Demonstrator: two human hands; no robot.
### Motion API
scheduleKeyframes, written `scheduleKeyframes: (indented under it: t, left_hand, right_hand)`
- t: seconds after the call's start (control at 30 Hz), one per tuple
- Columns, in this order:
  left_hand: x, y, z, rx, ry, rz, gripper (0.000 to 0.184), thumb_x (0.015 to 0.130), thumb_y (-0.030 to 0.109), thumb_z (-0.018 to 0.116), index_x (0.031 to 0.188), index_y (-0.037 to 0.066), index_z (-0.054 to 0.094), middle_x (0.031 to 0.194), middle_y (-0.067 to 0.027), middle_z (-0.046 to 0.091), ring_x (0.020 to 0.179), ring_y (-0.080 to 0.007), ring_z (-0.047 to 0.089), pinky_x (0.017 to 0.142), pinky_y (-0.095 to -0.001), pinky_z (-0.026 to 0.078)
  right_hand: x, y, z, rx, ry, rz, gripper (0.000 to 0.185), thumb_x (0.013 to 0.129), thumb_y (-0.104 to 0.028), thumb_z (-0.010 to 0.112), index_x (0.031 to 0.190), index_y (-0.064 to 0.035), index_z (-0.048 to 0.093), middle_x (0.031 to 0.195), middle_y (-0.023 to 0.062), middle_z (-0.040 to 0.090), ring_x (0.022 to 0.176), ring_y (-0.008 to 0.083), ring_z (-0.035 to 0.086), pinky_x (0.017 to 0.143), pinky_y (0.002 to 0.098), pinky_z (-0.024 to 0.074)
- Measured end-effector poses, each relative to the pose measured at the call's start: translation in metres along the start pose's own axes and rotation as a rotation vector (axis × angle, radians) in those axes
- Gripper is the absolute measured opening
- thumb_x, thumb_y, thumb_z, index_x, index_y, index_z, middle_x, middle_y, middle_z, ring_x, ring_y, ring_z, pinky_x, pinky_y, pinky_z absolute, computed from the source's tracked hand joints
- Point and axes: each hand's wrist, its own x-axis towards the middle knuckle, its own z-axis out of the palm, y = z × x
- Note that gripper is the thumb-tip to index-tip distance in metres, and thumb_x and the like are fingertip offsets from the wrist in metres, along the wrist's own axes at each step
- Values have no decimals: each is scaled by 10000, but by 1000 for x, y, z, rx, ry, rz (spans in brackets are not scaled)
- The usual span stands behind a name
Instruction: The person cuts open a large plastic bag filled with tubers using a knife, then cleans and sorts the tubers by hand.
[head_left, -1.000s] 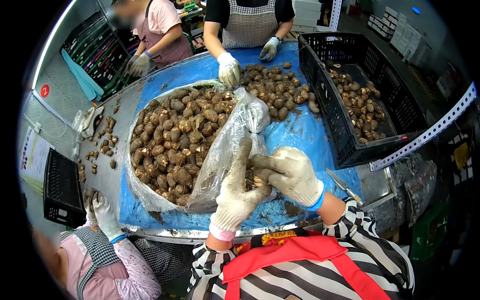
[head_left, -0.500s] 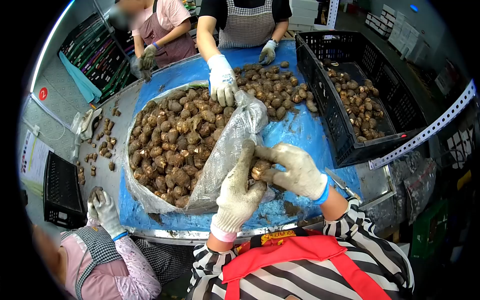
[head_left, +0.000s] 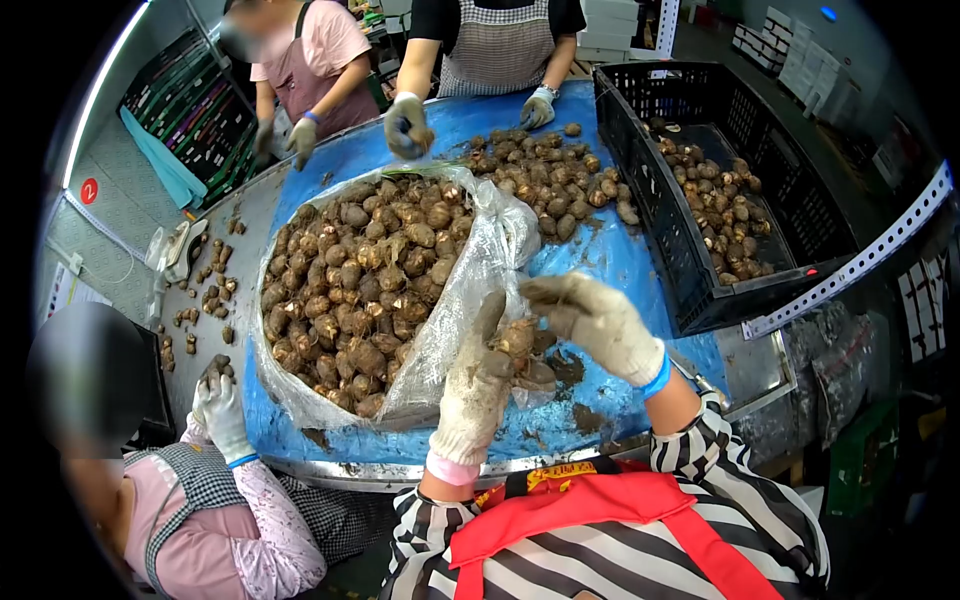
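My left hand (head_left: 474, 392), in a soiled white glove, holds a small brown taro (head_left: 516, 338) in front of the plastic sack. Its thumb points up and its other fingers curl partly out of sight. Just to the right, my right hand (head_left: 605, 325) hovers with stretched fingers, apart from the taro and holding nothing I can see. Many taros (head_left: 350, 285) fill the open clear sack (head_left: 490, 235), left of my hands. A loose pile of taros (head_left: 545, 175) lies behind on the blue sheet (head_left: 600, 260).
A black crate (head_left: 665, 270) with taros stands at right, beside a perforated metal strip (head_left: 860, 255). Part of a metal tool (head_left: 700, 372) shows behind my right wrist. Co-workers' gloved hands (head_left: 407, 128) (head_left: 222, 415) work around the table. Small clusters lie on grey metal (head_left: 190, 300).
My right hand has come off the taro and its fingers have straightened; the left keeps hold of it. The co-worker opposite has drawn a hand back from the sack with something brown.
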Motion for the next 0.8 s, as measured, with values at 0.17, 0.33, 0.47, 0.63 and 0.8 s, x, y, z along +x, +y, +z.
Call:
scheduleKeyframes:
  t: [0.17, 0.33, 0.47, 0.63, 0.8]
  left_hand:
    - [-2, -7, -16, 257, -60, 0, 1002, 917, 574, 690, 1563, -59, 259, 1178, -156, 659, 889, -201, 699, 676, -315, 600]
    - [-4, 8, -7, 205, -91, -84, 908, 949, 609, 622, 1528, -40, 360, 1168, -144, 664, 871, -200, 698, 653, -317, 597]
    - [-5, 0, -10, -46, -34, -137, 772, 1009, 559, 555, 1515, -4, 403, 1036, -127, 708, 831, -201, 703, 667, -296, 569]
    - [-5, -9, -18, 103, -75, -211, 504, 1017, 412, 617, 1291, -9, 576, 893, -139, 704, 714, -200, 678, 598, -293, 543]
    - [-6, 41, -6, 422, -150, -489, 453, 982, 346, 674, 1254, -11, 617, 861, -106, 701, 641, -161, 643, 608, -268, 524]
  right_hand:
    - [-6, 15, 2, -380, -135, -354, 76, 849, -72, 661, 883, -10, 688, 801, 147, 624, 789, 363, 646, 700, 403, 531]
    - [-3, 7, 4, 175, -18, -54, 87, 867, -53, 617, 842, 6, 676, 871, 138, 727, 818, 288, 714, 738, 407, 577]
    - [5, -23, -1, -78, -22, -125, 361, 829, -32, 688, 1188, 5, 680, 1238, 176, 674, 1121, 283, 660, 982, 394, 537]
    - [2, 6, 13, -261, -141, -537, 274, 786, -31, 719, 1059, -14, 741, 1112, 159, 718, 1063, 338, 671, 935, 424, 536]
    - [22, 17, 17, -362, -175, -199, 102, 820, -31, 681, 905, -10, 733, 996, 134, 725, 972, 317, 683, 862, 403, 544]
